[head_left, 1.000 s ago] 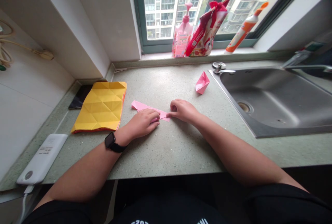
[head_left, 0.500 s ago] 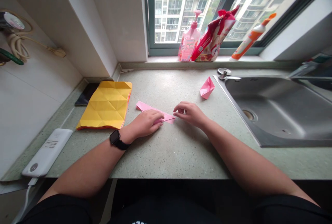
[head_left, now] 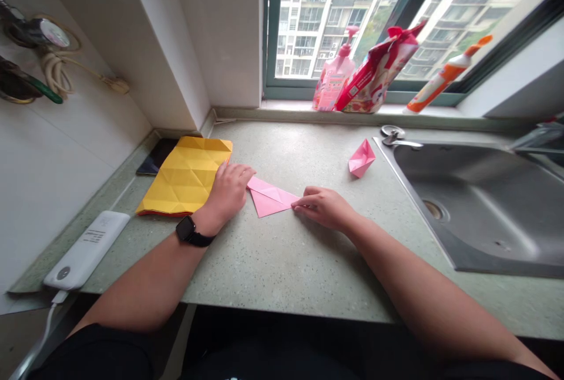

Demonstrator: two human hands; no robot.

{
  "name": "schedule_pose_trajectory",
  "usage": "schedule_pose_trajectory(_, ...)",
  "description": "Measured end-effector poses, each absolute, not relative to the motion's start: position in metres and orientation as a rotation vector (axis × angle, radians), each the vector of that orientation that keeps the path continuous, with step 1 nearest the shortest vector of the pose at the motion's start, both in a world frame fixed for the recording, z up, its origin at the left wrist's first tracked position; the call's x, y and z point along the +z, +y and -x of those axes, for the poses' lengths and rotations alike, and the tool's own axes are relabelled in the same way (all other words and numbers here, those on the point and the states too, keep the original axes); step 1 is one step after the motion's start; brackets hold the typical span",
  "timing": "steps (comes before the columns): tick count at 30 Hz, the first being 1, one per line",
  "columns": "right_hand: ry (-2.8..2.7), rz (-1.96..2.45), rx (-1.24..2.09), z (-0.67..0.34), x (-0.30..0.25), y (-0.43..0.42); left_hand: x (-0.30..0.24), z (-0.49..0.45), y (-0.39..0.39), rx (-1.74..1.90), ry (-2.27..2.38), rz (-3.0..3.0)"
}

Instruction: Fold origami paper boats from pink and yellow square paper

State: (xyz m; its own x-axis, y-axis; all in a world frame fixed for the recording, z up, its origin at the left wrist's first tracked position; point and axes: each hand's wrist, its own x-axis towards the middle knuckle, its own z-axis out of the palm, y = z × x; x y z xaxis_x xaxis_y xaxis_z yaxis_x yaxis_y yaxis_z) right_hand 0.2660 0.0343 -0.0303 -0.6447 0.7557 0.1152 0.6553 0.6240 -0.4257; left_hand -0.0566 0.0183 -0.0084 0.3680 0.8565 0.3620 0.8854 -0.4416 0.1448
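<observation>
A folded pink paper [head_left: 269,198] lies flat on the grey-green counter [head_left: 286,251], showing a triangular shape with creases. My left hand [head_left: 229,188], with a black watch on its wrist, rests at the paper's left end with fingers stretched out and pressing down. My right hand [head_left: 324,206] has its fingertips pinched on the paper's right corner. A finished small pink folded figure [head_left: 362,158] stands farther back, near the sink's corner.
A stack of creased yellow paper [head_left: 187,174] lies left of my left hand, a dark phone [head_left: 154,160] behind it. A white power bank [head_left: 86,249] sits at the front left. A steel sink [head_left: 480,204] fills the right. Bottles and a red pouch [head_left: 374,71] stand on the windowsill.
My left hand slid left along the pink paper to its left end, uncovering a wider triangular fold. My right hand stays at the right corner. The view shifted slightly.
</observation>
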Motion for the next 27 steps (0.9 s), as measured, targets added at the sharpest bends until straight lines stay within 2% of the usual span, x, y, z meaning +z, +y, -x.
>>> schedule_pose_trajectory(6, -2.522, 1.198, 0.497, -0.283, -0.023, 0.048, -0.014, 0.064, 0.027, -0.537, -1.669, 2.529)
schedule_pose_trajectory(18, -2.476, 1.173, 0.542, -0.287, -0.023, 0.052, -0.020, 0.056, 0.042, -0.712, -1.633, 2.569)
schedule_pose_trajectory(27, -2.403, 1.223, 0.364, -0.292, -0.034, 0.055, -0.017, 0.049, 0.027, -0.619, -1.371, 2.894)
